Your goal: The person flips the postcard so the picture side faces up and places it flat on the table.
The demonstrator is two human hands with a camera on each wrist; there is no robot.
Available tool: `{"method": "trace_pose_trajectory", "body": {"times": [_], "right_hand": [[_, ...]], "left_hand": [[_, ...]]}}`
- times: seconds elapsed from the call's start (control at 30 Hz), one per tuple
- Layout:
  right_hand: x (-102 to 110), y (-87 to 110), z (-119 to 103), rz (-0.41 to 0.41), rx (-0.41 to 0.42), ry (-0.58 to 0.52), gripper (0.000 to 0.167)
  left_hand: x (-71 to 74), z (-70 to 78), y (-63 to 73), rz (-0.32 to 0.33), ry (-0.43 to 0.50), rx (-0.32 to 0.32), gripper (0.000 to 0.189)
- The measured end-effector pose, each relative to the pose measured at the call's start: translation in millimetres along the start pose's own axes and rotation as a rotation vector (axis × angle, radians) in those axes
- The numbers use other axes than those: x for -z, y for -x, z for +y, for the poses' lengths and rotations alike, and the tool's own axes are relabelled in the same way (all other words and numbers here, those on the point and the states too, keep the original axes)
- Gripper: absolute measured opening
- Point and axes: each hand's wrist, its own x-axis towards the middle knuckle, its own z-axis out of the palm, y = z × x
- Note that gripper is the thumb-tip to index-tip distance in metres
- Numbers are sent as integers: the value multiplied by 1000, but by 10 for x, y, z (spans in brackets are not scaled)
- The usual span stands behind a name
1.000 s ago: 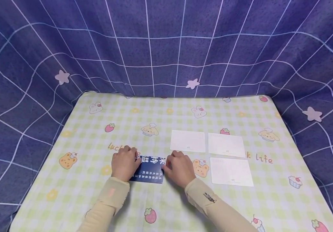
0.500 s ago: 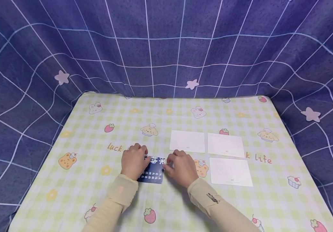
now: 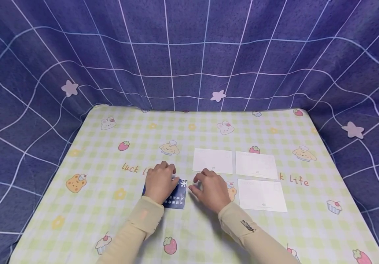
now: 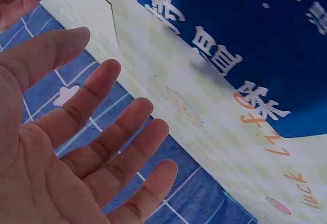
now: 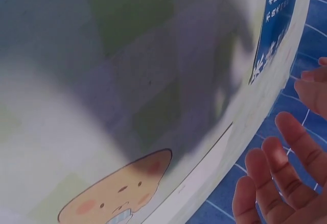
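A dark blue card [image 3: 176, 201] with white characters lies flat on the table in front of me. My left hand [image 3: 160, 182] is over its middle and hides part of the print. In the left wrist view, that hand's fingers [image 4: 110, 142] are spread and relaxed, holding nothing, with the blue card [image 4: 291, 45] beyond them. Just right of the card's right edge is my right hand [image 3: 212, 190], a small gap between thumb and card. Its fingers [image 5: 286, 168] are loosely bent and hold nothing in the right wrist view.
Three white cards lie to the right: one behind my right hand [image 3: 213, 160], another beside it [image 3: 256, 165], and a front one [image 3: 262, 195]. The tablecloth [image 3: 136, 227] is green checked with cartoon prints. A blue grid curtain [image 3: 189, 55] hangs around the table's back and sides.
My left hand has shifted right from the blue card's left end to over its middle. My right hand has drawn slightly right, off the card's edge. The card stays in place.
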Motion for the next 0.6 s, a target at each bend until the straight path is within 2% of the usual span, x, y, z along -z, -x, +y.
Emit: {"method": "trace_pose_trajectory", "body": {"times": [0.4, 0.6], "right_hand": [[91, 53, 99, 49, -23, -11, 22], [127, 70, 153, 60, -36, -21, 22]], "left_hand": [[22, 181, -50, 8, 12, -47, 22], [7, 251, -51, 38, 20, -79, 23]]}}
